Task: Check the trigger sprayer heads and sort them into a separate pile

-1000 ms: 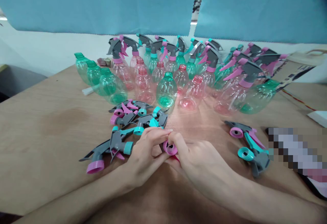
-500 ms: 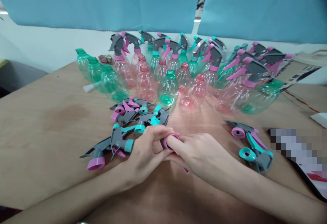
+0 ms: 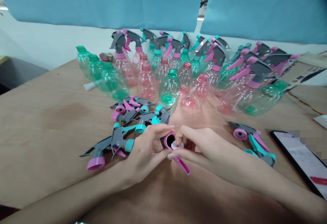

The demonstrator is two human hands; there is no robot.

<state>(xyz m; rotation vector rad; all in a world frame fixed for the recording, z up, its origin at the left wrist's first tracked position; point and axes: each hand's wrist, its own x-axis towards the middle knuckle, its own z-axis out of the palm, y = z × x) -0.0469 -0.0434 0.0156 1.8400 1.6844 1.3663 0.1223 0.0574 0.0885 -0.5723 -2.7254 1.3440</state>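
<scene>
My left hand [image 3: 149, 145] is closed round a grey spray trigger head [image 3: 167, 142], its pink collar turned toward me and its pink lever [image 3: 182, 165] pointing down to the right. The dark inside of the collar shows. Between finger and thumb, my right hand [image 3: 198, 145] pinches a small white disc [image 3: 177, 145] right at the collar's edge. Left of my hands lies a loose pile of trigger heads [image 3: 146, 117] with pink or turquoise collars; a pink-collared one [image 3: 96, 161] lies nearest me.
Pink and green bottles stand along the back, such as an uncapped green bottle [image 3: 170, 89]; several carry trigger heads. At the right lie two more trigger heads [image 3: 251, 140] and a phone [image 3: 298, 159]. A cardboard box [image 3: 304, 69] stands behind, and a white strip [image 3: 90, 85] lies at left.
My right fingers have drawn back from the collar opening and now show a white disc between them. My left hand keeps its hold on the trigger head, nearly still.
</scene>
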